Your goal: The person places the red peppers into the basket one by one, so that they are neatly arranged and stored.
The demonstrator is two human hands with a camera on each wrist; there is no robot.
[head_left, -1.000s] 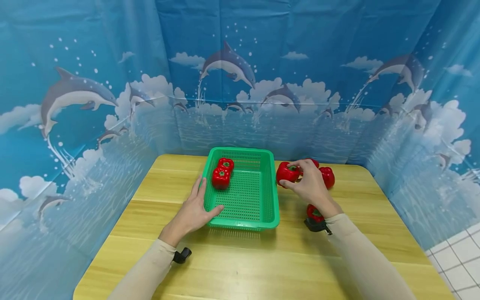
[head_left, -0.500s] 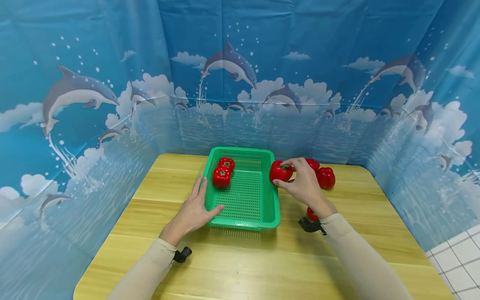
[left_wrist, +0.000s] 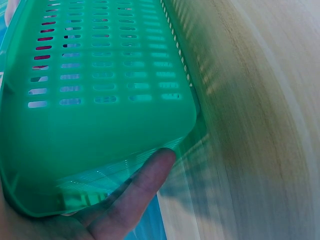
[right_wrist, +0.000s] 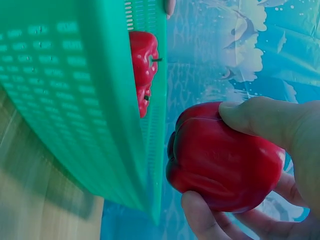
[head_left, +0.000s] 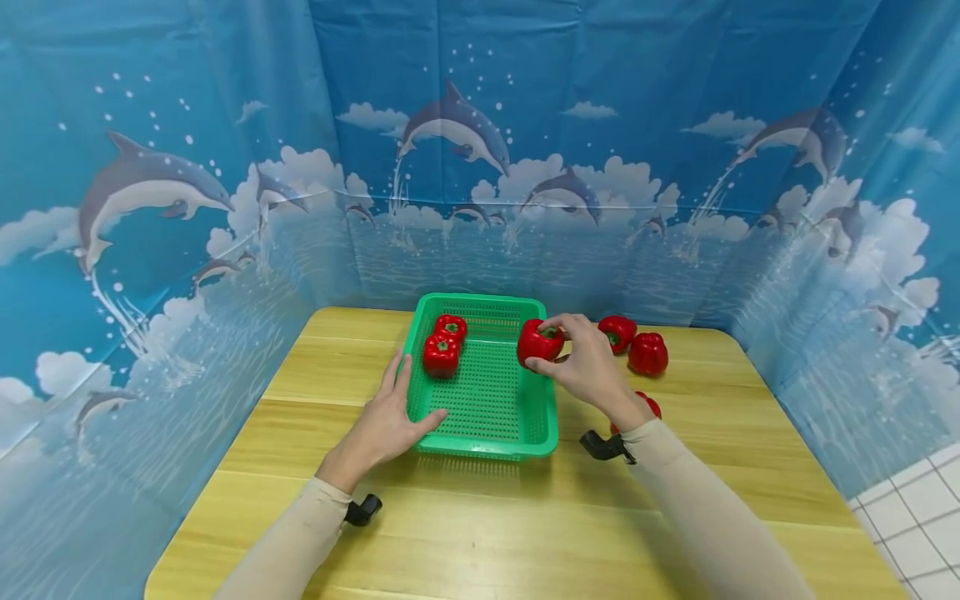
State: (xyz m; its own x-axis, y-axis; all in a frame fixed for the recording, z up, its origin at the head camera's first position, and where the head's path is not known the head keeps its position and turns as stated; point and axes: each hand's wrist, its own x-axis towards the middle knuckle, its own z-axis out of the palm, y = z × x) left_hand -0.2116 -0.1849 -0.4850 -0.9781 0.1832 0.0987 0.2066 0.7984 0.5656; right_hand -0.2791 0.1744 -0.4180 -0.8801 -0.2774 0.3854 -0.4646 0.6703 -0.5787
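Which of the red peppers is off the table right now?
The pepper pinched in the right hand, above the green basket's right rim. Two lie in the basket; the rest sit on the table.

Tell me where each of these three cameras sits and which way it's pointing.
Head: on the person's head, looking forward and down at the table, basket and peppers; both forearms and hands show.
Left wrist: beside the basket, looking along its wall; the left hand's thumb shows.
Right wrist: behind the right hand, facing the held pepper over the basket rim; fingers show.
Shared: the head and right wrist views both show the held pepper and the two peppers in the basket.
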